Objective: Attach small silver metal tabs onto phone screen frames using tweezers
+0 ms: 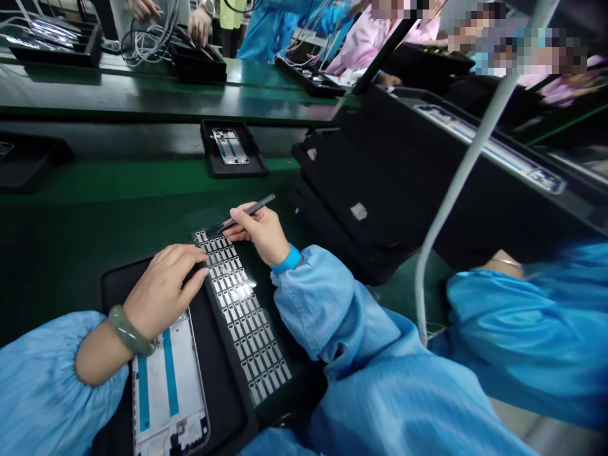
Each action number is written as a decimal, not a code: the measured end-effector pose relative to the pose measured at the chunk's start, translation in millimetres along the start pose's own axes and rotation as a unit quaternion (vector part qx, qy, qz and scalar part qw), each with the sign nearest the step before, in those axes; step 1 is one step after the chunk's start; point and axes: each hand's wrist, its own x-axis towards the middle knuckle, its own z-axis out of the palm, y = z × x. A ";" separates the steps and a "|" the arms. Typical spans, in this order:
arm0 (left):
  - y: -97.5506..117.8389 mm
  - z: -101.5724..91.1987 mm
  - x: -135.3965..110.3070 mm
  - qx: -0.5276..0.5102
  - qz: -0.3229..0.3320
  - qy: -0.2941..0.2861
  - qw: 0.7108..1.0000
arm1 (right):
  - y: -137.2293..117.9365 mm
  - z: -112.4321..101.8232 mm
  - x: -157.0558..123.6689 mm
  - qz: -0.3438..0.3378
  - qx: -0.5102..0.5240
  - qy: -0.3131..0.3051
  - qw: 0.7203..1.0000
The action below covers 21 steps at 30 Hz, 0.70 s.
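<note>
from your head view, while your right hand [256, 233] pinches slim black tweezers [249, 211] between thumb and fingers, their tip sits just over the top end of a sheet of small metallic tabs [240, 310]. your left hand [164, 292] pinches nothing: its fingers lie loosely apart, the tips at that same end of the sheet. below it, a phone frame [168, 386] with two blue strips lies in a black tray [227, 415], the sheet just beside it. the sheet's rows look nearly full, though glare makes gaps hard to rule out, and no tab can be made out on the frame. (a second frame [230, 147] waits in its own tray [254, 168] farther along the green bench [142, 180].) a co-worker's hands [199, 25] work at wires beyond.
</note>
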 end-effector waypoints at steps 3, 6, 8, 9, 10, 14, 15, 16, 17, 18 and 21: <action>5.7 4.0 2.6 0.033 0.048 -0.029 0.998 | -1.3 -3.2 -1.1 -0.012 -0.019 0.007 1.000; 14.8 10.5 8.7 0.082 0.073 -0.060 0.992 | 0.1 -4.9 -1.0 -0.016 -0.029 0.010 0.999; 20.1 15.6 12.6 0.128 0.078 -0.075 0.986 | 2.1 -5.7 -0.2 -0.020 -0.032 0.007 0.999; 21.9 17.9 13.8 0.150 0.082 -0.082 0.982 | 2.9 -6.1 0.2 -0.023 -0.034 0.005 0.999; 23.0 19.6 14.4 0.166 0.088 -0.088 0.978 | 3.3 -6.6 0.5 -0.026 -0.036 0.004 0.999; 19.7 17.5 12.7 0.125 0.081 -0.079 0.986 | 0.3 -8.9 -0.8 -0.042 -0.040 0.019 0.998; 17.7 15.2 12.3 0.094 0.067 -0.064 0.991 | -1.0 -9.3 -1.6 -0.045 -0.039 0.021 0.998; 15.8 12.9 12.2 0.065 0.050 -0.047 0.996 | -2.2 -9.7 -2.4 -0.048 -0.036 0.021 0.998; 14.4 11.1 12.6 0.044 0.032 -0.033 0.998 | -2.9 -10.1 -3.2 -0.048 -0.033 0.017 0.998; 13.7 9.9 13.4 0.037 0.016 -0.024 0.999 | -3.3 -10.4 -3.9 -0.048 -0.029 0.010 0.998; 17.3 12.7 17.9 0.086 -0.025 -0.036 0.995 | -1.5 -11.0 -6.2 -0.040 -0.027 -0.013 0.999</action>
